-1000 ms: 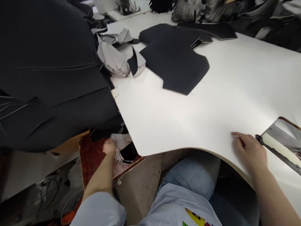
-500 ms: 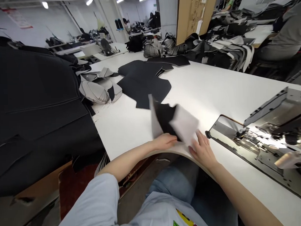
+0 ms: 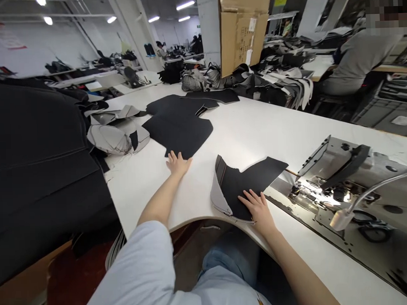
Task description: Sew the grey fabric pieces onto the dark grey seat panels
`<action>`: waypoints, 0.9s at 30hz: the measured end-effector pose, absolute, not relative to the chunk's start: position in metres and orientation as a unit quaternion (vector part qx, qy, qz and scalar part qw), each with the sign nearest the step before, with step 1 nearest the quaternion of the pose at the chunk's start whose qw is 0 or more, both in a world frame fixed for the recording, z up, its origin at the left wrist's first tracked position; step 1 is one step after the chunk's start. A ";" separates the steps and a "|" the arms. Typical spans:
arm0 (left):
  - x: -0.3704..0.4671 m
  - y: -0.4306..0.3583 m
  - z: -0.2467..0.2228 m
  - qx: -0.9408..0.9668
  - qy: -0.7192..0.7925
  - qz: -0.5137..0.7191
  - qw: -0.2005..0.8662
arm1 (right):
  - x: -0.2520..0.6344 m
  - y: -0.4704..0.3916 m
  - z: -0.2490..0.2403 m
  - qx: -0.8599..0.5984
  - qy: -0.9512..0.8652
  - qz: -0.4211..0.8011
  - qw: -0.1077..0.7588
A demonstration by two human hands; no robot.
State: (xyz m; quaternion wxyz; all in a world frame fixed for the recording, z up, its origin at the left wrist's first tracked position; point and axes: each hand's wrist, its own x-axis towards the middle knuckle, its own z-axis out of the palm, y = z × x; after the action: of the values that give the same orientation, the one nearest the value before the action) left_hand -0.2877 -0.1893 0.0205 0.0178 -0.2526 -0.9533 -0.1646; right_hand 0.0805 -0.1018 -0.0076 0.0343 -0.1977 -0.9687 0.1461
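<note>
A black fabric panel with a grey backing (image 3: pixel 243 182) lies by the table's curved front edge, its left side folded up to show the grey. My right hand (image 3: pixel 258 208) rests flat on its lower right part, fingers spread. Farther left, my left hand (image 3: pixel 178 163) reaches out with fingers apart, its fingertips on the near edge of a stack of flat black panels (image 3: pixel 181 126). Neither hand is closed round anything.
A sewing machine (image 3: pixel 338 179) with a bendable lamp (image 3: pixel 342 219) stands at the right, scissors (image 3: pixel 375 231) on its bed. Grey sewn pieces (image 3: pixel 109 139) lie left of the stack. Dark material (image 3: pixel 37 162) is heaped at the left. A person in grey (image 3: pixel 363 60) sits beyond.
My left hand has left the blurred panel and reached forward to the black stack. That panel now lies black side up under my right hand. The camera view has shifted right.
</note>
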 end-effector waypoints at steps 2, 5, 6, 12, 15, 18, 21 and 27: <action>-0.309 -0.193 0.010 -0.261 -0.954 -0.148 0.017 | 0.080 -0.102 -0.006 -0.226 -0.962 0.152 0.036; -0.332 -0.188 0.003 -0.285 -0.950 -0.123 0.040 | 0.080 -0.101 -0.008 -0.235 -0.957 0.165 0.032; -0.338 -0.185 0.002 -0.293 -0.948 -0.115 0.047 | 0.080 -0.100 -0.009 -0.234 -0.957 0.169 0.031; -0.345 -0.165 -0.008 -0.387 -0.915 -0.099 0.054 | 0.082 -0.098 -0.014 -0.220 -0.961 0.164 0.015; -0.318 -0.160 -0.011 -0.465 -0.878 -0.106 0.052 | 0.082 -0.098 -0.012 -0.212 -0.963 0.168 -0.004; -0.283 -0.155 -0.014 -0.522 -0.843 -0.116 0.053 | 0.081 -0.100 -0.013 -0.214 -0.961 0.176 0.011; -0.258 -0.149 -0.014 -0.543 -0.828 -0.124 0.065 | 0.077 -0.100 -0.017 -0.234 -0.954 0.183 0.040; -0.258 -0.152 0.036 -0.500 -0.861 -0.093 0.032 | 0.083 -0.101 -0.006 -0.241 -0.947 0.206 0.043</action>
State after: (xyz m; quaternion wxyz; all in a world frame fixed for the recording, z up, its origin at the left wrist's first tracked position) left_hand -0.2581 -0.1520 0.0364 0.0319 -0.4999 -0.8605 -0.0930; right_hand 0.0834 -0.1014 -0.0065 0.0425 -0.2410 -0.9475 0.2058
